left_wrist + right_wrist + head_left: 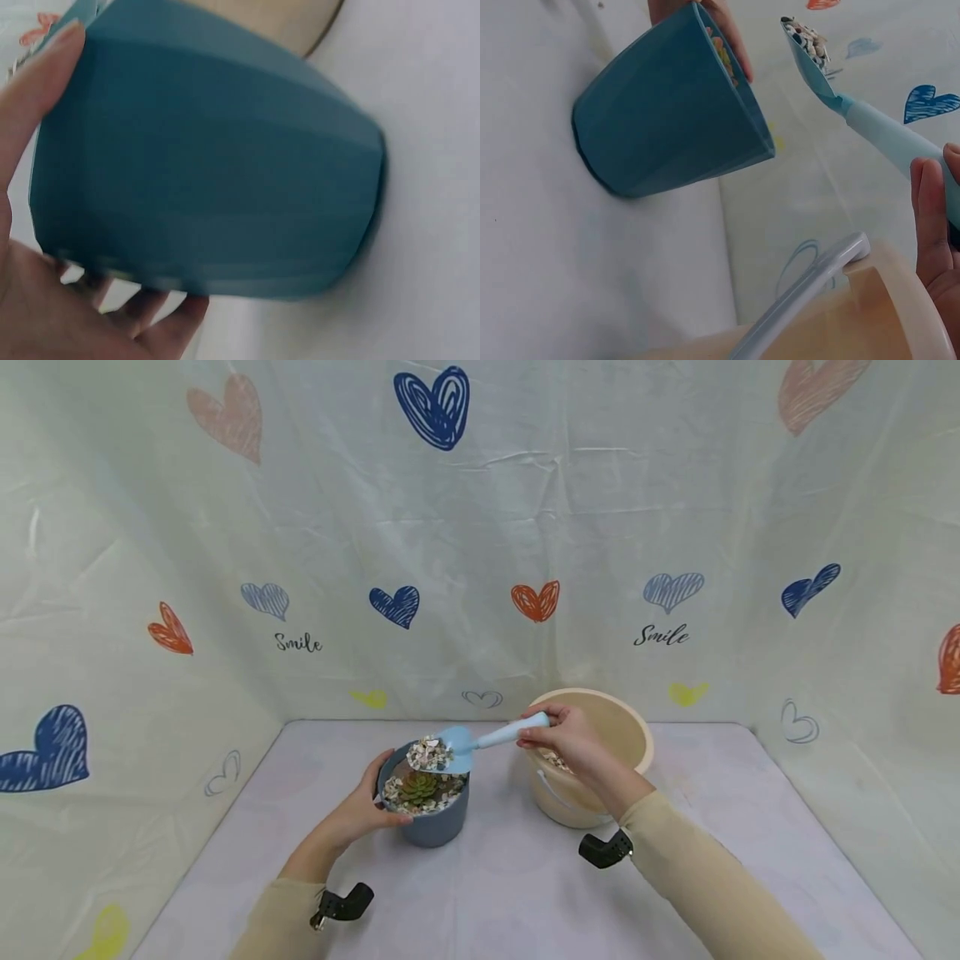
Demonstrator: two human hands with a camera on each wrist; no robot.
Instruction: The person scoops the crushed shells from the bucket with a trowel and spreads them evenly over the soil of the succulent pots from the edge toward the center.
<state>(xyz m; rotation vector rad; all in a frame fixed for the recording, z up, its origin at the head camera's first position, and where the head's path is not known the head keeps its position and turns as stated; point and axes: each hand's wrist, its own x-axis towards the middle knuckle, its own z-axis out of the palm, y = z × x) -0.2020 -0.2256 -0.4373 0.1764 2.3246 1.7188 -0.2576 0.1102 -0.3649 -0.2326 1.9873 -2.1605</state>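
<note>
A blue-grey flowerpot [437, 828] with a green succulent [418, 787] and pale gravel in it stands on the table. My left hand [357, 812] grips the pot at its left side, thumb near the rim; the left wrist view shows the fingers around the pot's wall [210, 157]. My right hand [573, 742] holds a light blue hand trowel [512, 732] by its handle. A heap of mixed gravel [428, 753] lies in the trowel's blade, above the back of the pot. In the right wrist view, the loaded trowel [889, 135] is apart from the pot's rim.
A cream bucket [637, 731] with a grey-white handle [802, 292] stands on the table [495, 893] under and behind my right hand; some gravel shows inside. A white curtain [480, 527] printed with hearts hangs around the table's back and sides.
</note>
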